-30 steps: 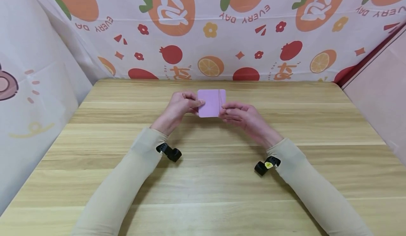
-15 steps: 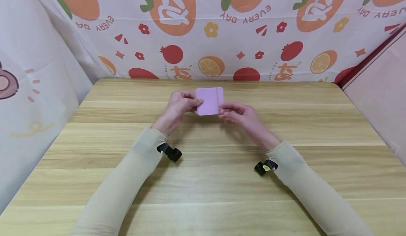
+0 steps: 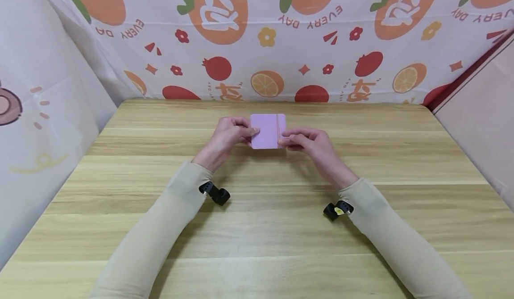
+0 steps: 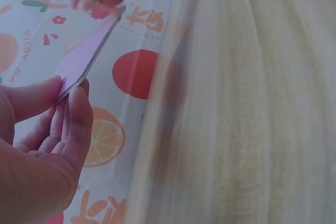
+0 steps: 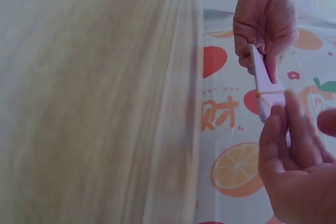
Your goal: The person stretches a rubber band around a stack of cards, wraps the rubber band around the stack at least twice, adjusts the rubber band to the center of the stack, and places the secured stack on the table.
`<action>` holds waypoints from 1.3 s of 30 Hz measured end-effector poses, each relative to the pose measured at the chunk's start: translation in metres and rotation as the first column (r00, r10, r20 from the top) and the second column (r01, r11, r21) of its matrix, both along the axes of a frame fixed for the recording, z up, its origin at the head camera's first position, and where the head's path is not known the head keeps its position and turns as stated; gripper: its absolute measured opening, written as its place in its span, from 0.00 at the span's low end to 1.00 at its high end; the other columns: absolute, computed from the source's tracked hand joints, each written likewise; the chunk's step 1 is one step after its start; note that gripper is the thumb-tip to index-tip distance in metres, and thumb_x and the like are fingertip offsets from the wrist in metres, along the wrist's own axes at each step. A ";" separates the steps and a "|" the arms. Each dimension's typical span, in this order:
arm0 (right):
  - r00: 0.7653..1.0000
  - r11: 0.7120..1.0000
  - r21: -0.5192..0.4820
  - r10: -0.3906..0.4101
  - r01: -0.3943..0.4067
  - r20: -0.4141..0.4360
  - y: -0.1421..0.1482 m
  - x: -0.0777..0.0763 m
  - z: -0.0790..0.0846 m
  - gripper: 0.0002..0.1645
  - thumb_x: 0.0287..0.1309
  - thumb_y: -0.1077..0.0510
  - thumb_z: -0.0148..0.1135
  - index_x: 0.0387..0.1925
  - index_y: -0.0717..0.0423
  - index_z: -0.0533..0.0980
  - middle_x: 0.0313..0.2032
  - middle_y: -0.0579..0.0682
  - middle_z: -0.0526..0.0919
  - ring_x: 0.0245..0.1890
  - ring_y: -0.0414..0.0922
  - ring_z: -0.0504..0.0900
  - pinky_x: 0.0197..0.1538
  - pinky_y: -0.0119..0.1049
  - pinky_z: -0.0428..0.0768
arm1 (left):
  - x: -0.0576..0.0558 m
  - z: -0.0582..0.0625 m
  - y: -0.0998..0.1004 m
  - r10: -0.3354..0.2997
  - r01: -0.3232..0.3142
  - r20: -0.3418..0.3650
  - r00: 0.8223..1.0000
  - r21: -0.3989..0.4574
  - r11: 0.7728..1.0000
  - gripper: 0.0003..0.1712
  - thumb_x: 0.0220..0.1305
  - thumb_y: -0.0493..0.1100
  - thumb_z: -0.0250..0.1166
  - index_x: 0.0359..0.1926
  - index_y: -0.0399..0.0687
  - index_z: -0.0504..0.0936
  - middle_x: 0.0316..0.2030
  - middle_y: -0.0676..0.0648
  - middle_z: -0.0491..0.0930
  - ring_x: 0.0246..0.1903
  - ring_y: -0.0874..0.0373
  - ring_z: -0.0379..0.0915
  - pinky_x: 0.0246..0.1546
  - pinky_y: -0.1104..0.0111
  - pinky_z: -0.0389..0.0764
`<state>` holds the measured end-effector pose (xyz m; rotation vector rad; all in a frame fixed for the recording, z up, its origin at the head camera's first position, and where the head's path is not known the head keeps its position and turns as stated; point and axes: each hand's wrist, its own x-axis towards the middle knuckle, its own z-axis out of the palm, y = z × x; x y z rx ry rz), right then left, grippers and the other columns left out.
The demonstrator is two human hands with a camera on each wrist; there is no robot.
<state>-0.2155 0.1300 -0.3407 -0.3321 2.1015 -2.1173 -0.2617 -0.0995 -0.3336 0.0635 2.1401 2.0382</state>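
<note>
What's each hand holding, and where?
Left hand pinches the purple square by its left edge. Right hand is at the right side, by the band; grip unclear.

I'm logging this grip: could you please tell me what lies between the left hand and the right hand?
The head view shows a flat lilac square, crossed by a rubber band, between the left hand and right hand.

Pale wood-grain table (image 3: 265, 236), fruit-printed white cloth (image 3: 241, 58) behind, white sheet (image 3: 52, 138) at left, pale pinkish panel (image 3: 478, 111) at right.
</note>
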 end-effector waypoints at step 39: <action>0.985 0.987 0.043 -0.153 0.157 -0.084 0.017 -0.013 0.000 0.20 0.66 0.55 0.63 0.53 0.64 0.77 0.45 0.56 0.80 0.44 0.55 0.77 0.46 0.46 0.83 | 0.005 -0.006 0.008 -0.203 0.202 0.007 0.979 0.034 0.979 0.08 0.58 0.29 0.69 0.39 0.30 0.82 0.29 0.45 0.83 0.25 0.57 0.79 0.34 0.64 0.83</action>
